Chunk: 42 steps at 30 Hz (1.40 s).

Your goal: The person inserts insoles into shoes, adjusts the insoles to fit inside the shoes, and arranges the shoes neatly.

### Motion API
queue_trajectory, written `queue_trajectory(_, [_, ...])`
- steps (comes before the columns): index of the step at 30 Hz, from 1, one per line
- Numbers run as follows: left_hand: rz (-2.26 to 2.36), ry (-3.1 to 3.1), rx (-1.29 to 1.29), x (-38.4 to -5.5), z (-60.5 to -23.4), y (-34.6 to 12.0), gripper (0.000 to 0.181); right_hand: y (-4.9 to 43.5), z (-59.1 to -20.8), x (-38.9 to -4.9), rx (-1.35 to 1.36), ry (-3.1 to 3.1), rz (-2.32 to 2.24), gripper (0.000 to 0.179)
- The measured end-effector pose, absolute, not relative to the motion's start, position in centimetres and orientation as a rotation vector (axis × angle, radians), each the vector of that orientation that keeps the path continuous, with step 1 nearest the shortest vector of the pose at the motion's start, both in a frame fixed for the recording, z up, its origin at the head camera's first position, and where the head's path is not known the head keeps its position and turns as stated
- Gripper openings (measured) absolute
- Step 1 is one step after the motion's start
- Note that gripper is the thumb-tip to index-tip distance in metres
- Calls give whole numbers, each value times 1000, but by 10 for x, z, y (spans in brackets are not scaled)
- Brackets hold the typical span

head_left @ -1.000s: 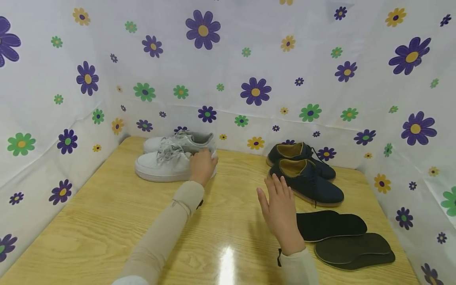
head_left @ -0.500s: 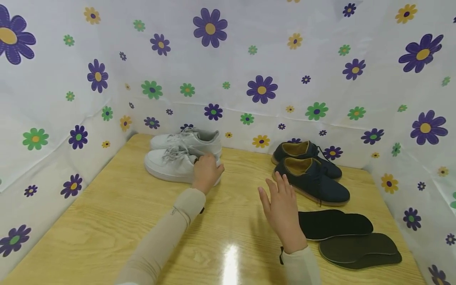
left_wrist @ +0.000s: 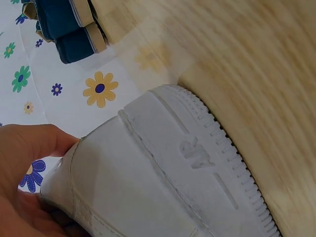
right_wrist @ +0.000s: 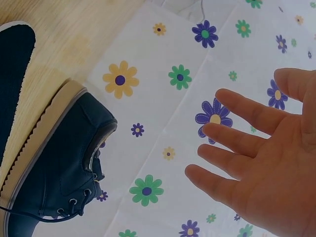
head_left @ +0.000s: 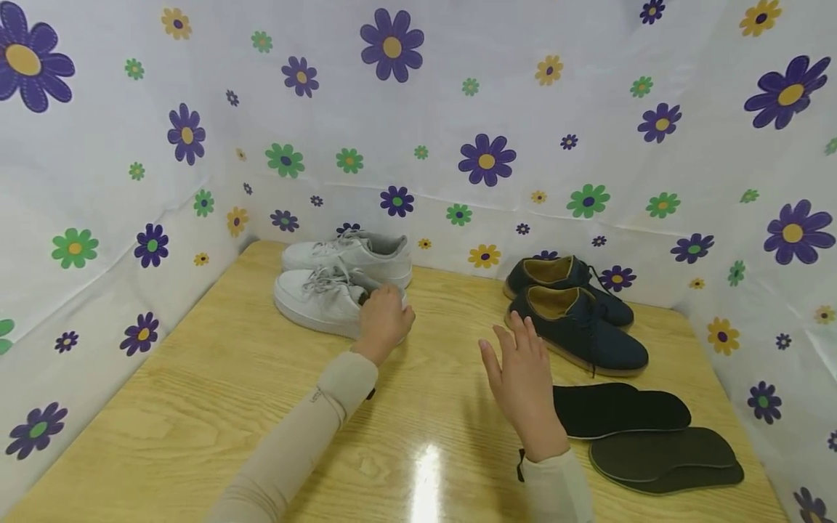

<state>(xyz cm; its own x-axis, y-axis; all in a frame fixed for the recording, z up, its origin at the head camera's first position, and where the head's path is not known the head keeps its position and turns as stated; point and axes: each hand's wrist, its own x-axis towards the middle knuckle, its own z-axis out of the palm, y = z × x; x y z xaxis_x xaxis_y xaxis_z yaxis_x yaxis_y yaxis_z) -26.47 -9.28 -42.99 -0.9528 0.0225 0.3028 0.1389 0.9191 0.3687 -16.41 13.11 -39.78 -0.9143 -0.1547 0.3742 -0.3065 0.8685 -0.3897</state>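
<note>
My left hand (head_left: 383,321) grips the heel of the nearer white lace-up sneaker (head_left: 320,299) at the back left. In the left wrist view the thumb (left_wrist: 47,140) lies on the outside of the heel (left_wrist: 126,173), and the other fingers reach inside the collar, partly hidden. The second white sneaker (head_left: 375,261) stands right behind it. My right hand (head_left: 523,388) hangs over the table with its fingers spread and nothing in them. Beside its fingertips stands the nearer navy lace-up shoe (head_left: 588,335), and its mate (head_left: 611,305) is behind.
To the right of my right hand lie black insoles (head_left: 617,410) and dark olive insoles (head_left: 660,454), partly overlapping. The wood-grain table (head_left: 261,407) ends against white flower-print cloth (head_left: 431,94) at the back and both sides.
The nearer white sneaker has turned slightly, its heel coming toward me with my left hand. My right hand stays spread in about the same place. The head view has shifted a little left.
</note>
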Motion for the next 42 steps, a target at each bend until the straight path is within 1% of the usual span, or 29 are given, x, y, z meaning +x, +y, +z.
queue_trajectory(4, [-541,-2794,-147,-258,-430,-92,25,132,-397,-163,339,-2718,651,45])
queue_trajectory(11, [-534,-2810,-200,-243,-429,-95,21,132,-397,-163,375,-2697,627,43])
queue_trajectory(16, [-551,-2846,-248,-228,-428,-98,27,131,-399,-163,399,-2678,627,42])
queue_trajectory(20, [-553,-2855,-325,-212,-425,-100,26,131,-401,-163,413,-2683,619,41])
queue_trajectory(29, [-583,-2744,-571,-182,-422,-103,14,130,-399,-164,413,-2733,646,40])
queue_trajectory(42, [-513,-2694,-790,-163,-423,-132,19,130,-400,-165,421,-2757,635,40])
